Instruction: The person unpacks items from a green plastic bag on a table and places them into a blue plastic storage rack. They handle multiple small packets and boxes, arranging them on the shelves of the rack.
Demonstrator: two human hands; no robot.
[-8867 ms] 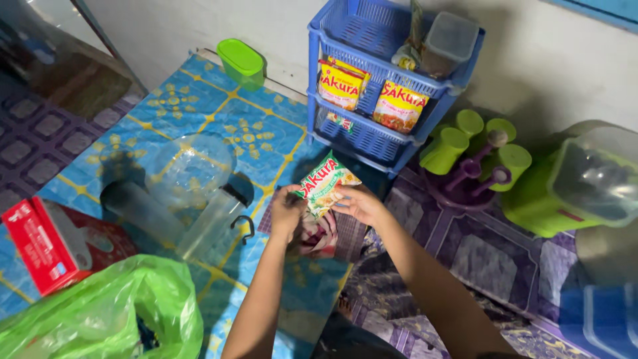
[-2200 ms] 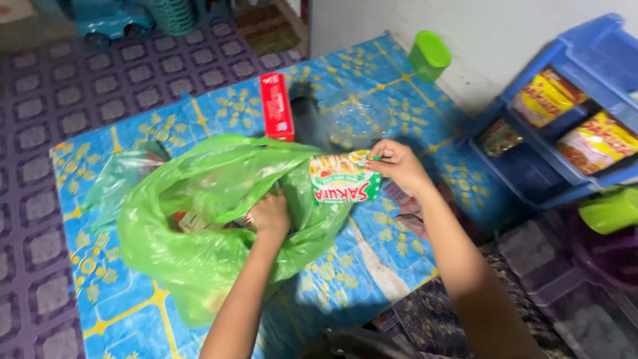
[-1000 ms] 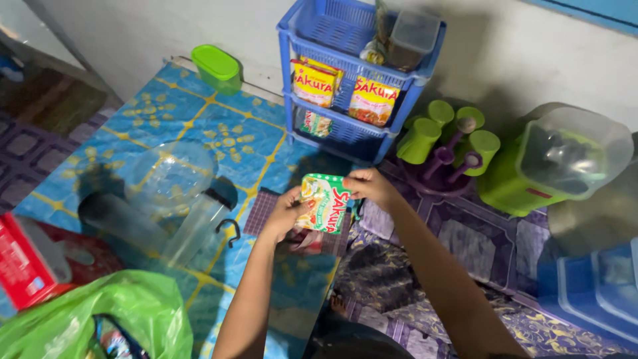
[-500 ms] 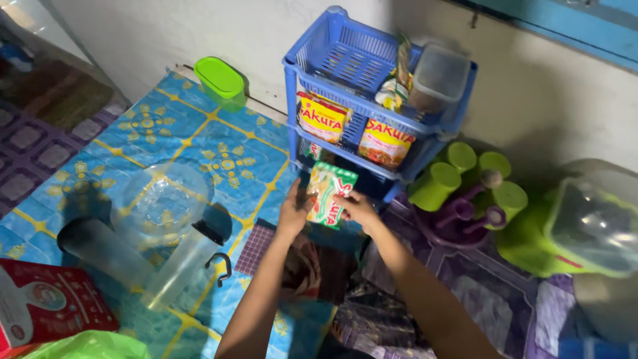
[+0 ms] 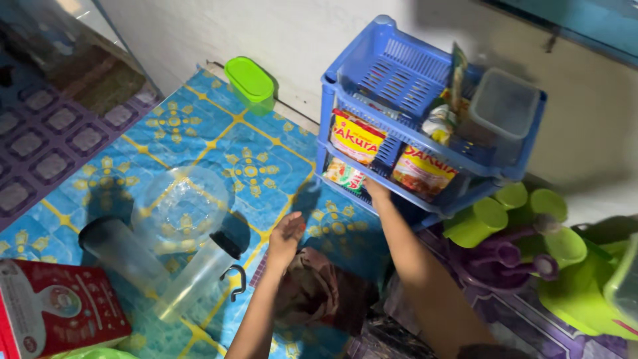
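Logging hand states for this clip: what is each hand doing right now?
Left hand: open, empty, hovering above the brown cloth.
Right hand: reaching into the blue rack by a noodle packet; fingers hidden, cannot tell.

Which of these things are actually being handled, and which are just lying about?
In hand:
right hand, reaching into the blue plastic tiered rack
green noodle packet on its lower shelf
left hand, open and empty

Lying about:
clear plastic jug
red cardboard box
lime green lidded tub
green plastic cups
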